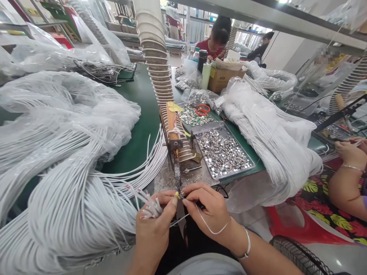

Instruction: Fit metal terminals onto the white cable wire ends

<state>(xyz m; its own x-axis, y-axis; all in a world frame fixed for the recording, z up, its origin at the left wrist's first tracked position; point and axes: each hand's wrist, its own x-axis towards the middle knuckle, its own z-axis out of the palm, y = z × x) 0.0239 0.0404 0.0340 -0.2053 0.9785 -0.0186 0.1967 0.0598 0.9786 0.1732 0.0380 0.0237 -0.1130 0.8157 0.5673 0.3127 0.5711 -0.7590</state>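
Note:
My left hand (151,233) is closed around a bunch of white cables (151,208) with stripped, reddish ends. Its thumb has a yellow tip and pinches toward the forefinger. Beside it, my right hand (209,210) pinches thumb against forefinger at a thin pale wire (212,231), which loops over the palm side. What sits between the fingertips of both hands is too small to make out. Both pinches meet right at the lower tip of a soldering iron (177,177), fixed upright by its wooden handle (172,124).
A clear tray (252,166) of small metal connectors (222,149) lies to the right. Large bundles of white cable (71,206) fill the left, with another bagged bundle (263,141) at right. A ribbed hose (155,49) descends behind the iron. A co-worker's hand (351,152) shows at right.

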